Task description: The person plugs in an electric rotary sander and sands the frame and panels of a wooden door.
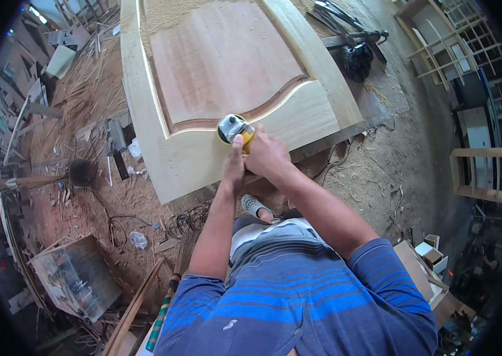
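Note:
A yellow angle grinder (247, 140) with a silver gear head rests at the lower frame of a wooden door (307, 113), by the curved edge of its reddish inset panel. My left hand (235, 164) is wrapped round the tool's near side, thumb up toward the head. Around its yellow body close the fingers of my right hand (268, 153). The disc is mostly hidden under the head, so I cannot tell whether it touches the wood. Sawdust (171, 13) covers the door's far end.
Right of the door lie a black plastic bag (358, 62) and metal clamps (346, 40). Cables (188, 224) coil on the dusty floor near my feet. A wooden box (76, 276) stands at lower left, and wooden frames (481, 153) line the right side. Wood scraps litter the left.

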Action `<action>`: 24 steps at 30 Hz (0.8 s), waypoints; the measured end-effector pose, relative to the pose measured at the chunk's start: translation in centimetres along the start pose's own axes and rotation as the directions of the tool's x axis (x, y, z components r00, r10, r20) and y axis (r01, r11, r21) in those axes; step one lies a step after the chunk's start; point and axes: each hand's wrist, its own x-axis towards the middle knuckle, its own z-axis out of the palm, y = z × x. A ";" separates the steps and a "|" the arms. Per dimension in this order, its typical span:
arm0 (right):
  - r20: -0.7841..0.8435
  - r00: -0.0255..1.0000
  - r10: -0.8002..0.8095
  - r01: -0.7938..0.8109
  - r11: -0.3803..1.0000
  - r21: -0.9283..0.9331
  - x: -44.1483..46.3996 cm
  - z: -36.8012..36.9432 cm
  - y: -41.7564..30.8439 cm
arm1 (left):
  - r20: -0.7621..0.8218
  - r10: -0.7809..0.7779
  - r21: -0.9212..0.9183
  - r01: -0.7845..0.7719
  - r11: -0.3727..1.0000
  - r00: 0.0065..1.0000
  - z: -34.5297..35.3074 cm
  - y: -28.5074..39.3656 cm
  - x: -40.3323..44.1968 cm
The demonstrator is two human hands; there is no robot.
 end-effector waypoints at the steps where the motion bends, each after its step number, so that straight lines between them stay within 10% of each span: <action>1: -0.011 1.000 0.029 -0.029 1.000 0.003 -0.4 -1.0 0.9 | -0.002 -0.062 0.007 0.062 0.998 0.998 1.1 -0.1 0.4; 24: -0.270 0.933 0.238 -0.235 0.971 0.045 7.6 -13.3 16.1 | 0.254 -0.073 0.184 0.026 0.983 0.964 20.9 2.5 12.8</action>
